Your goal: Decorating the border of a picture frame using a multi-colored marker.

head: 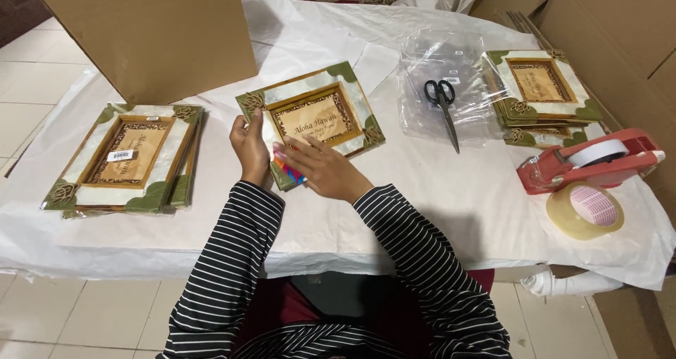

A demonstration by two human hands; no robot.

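Your left hand (250, 146) grips the near-left corner of the frame (312, 116), fingers curled around its edge. Your right hand (325, 169) lies flat, fingers spread and pointing left, pressed on a colourful slip (289, 169) at the frame's near edge. That frame sits tilted on the white-papered bench (436, 190), just beyond both hands. A stack of frames (127, 158) lies well to your left, another stack (542, 91) to your right beyond the scissors (442, 105). Near the right edge sit a red tape dispenser (591, 162) and a tape roll (584, 210).
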